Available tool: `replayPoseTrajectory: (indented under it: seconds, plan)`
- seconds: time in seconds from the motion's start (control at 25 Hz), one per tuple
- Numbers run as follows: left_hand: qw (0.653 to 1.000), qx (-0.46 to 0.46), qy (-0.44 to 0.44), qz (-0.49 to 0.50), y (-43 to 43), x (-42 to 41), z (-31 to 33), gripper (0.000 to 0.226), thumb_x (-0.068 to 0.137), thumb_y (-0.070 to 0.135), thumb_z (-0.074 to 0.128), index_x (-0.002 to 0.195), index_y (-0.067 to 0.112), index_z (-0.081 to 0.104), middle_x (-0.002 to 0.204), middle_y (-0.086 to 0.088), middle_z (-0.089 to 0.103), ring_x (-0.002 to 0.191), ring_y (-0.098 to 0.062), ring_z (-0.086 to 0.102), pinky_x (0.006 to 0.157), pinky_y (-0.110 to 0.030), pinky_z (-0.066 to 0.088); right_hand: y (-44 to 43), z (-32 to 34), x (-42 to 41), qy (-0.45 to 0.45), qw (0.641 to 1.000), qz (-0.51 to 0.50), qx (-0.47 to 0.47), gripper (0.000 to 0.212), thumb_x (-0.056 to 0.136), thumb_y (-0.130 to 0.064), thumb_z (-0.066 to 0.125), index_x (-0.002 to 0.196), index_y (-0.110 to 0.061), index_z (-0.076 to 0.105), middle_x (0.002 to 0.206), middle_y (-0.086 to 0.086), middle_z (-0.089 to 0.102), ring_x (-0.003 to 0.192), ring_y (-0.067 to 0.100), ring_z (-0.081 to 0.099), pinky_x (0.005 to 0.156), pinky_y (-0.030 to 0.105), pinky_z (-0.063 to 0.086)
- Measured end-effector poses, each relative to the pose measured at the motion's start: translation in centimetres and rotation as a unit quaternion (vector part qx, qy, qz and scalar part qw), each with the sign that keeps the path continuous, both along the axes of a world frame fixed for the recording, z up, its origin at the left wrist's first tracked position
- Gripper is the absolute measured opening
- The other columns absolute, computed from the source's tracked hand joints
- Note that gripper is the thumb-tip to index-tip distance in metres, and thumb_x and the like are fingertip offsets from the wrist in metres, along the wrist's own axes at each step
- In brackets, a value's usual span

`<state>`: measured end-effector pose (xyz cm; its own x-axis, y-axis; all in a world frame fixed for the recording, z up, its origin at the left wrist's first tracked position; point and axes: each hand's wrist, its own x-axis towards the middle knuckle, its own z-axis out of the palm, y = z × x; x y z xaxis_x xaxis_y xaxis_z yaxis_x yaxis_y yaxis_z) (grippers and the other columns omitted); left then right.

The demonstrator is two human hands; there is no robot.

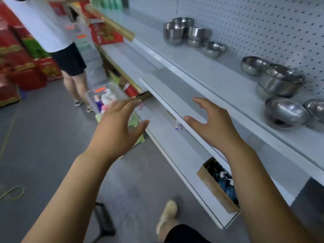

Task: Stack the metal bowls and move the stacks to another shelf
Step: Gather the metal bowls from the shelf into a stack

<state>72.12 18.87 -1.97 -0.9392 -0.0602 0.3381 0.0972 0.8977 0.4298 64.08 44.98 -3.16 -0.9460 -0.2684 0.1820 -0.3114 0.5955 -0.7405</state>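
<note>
Several metal bowls stand on the upper white shelf (pixel 219 81) against the pegboard. At the far end, stacked bowls (pixel 174 33) sit beside another stack (pixel 197 36) and a single bowl (pixel 214 48). Nearer, a bowl (pixel 253 65) sits by a tilted stack (pixel 280 83). An upside-down bowl (pixel 287 111) lies at the right, with one more bowl (pixel 315 108) cut off by the frame edge. My left hand (pixel 116 125) and my right hand (pixel 213 123) hover with spread fingers in front of the lower shelves, holding nothing, well short of the bowls.
A lower white shelf (pixel 175 95) juts out below the bowl shelf. A cardboard box (pixel 217 188) sits under it. A clear plastic bin (pixel 105 99) stands on the floor. Another person (pixel 57 41) stands at the left by red boxes (pixel 19 64).
</note>
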Motion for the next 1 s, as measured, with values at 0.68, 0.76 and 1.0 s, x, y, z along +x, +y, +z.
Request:
replayPoseTrajectory:
  seconds: [0.68,0.76,1.0]
  plan:
    - [0.99,-0.013,-0.008,-0.137,0.3,-37.3,-3.9,0.061,0.098,0.043,0.068,0.15,0.015,0.054,0.154,-0.006,0.055,0.144,-0.028,0.047,0.117,-0.042,0.038,0.0,-1.3,-32.1,-0.049,0.981,-0.185,-0.04,0.062,0.093,-0.047,0.073,0.147,-0.029,0.05,0.151,-0.003,0.052,0.138,0.013,0.05,0.105,0.032,0.045]
    - [0.984,-0.032,-0.022,-0.174,0.5,-41.0,-4.6,0.061,0.097,0.04,0.07,0.149,0.012,0.055,0.154,-0.01,0.054,0.144,-0.031,0.047,0.118,-0.044,0.037,-0.1,-2.0,-35.2,-0.047,0.973,-0.226,-0.028,0.065,0.095,-0.047,0.07,0.152,-0.026,0.046,0.154,0.001,0.05,0.141,0.018,0.048,0.112,0.037,0.044]
    - [0.958,-0.044,-0.034,-0.28,0.6,-52.0,-5.5,0.065,0.097,0.045,0.068,0.151,0.014,0.05,0.156,-0.007,0.051,0.146,-0.027,0.043,0.12,-0.04,0.034,-0.4,-2.6,-42.5,-0.035,0.952,-0.303,0.004,0.063,0.097,-0.045,0.069,0.151,-0.022,0.049,0.149,0.009,0.055,0.135,0.026,0.053,0.096,0.02,0.033]
